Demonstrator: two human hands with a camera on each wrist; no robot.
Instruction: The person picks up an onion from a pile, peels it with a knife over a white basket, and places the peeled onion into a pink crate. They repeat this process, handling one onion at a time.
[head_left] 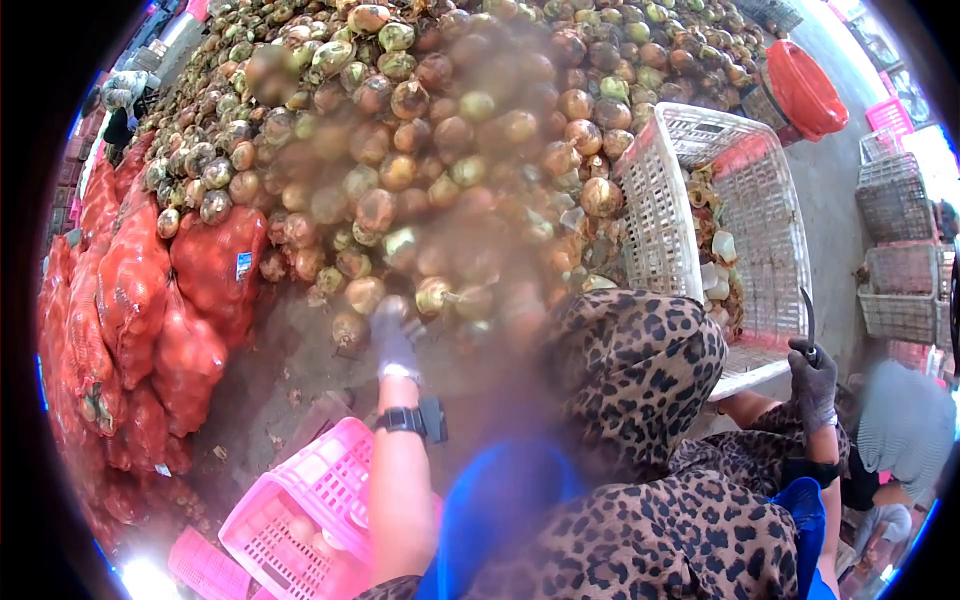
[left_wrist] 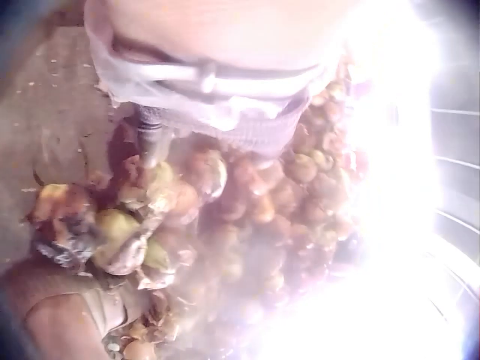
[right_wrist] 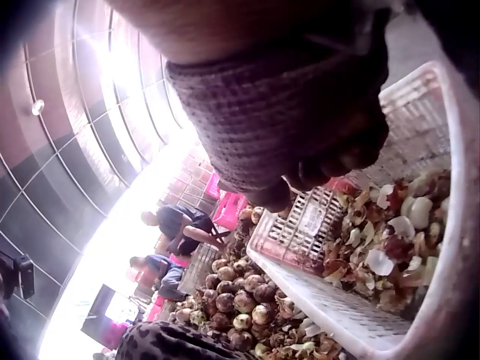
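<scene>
My left hand [head_left: 395, 340], in a pale glove, reaches down to the near edge of the onion pile [head_left: 410, 135], its fingertips right at an onion. In the left wrist view its thumb [left_wrist: 150, 135] points straight down among onions with dry skins and stalks, while the glove cuff hides much of the hand. My right hand [head_left: 815, 380], in a dark glove, grips a knife with a thin curved blade [head_left: 807, 312] pointing up. It is raised beside a white slatted crate [head_left: 748, 385] holding onion skins and peeled pieces [right_wrist: 379, 261].
Full red mesh sacks [head_left: 130, 310] stand at the left. A pink basket [head_left: 300, 500] lies tilted by my left forearm. Leopard-print cloth [head_left: 640, 380] covers the front middle. A red-lined bin [head_left: 805, 90] and stacked crates [head_left: 895, 200] stand right; other people [right_wrist: 180, 225] sit beyond.
</scene>
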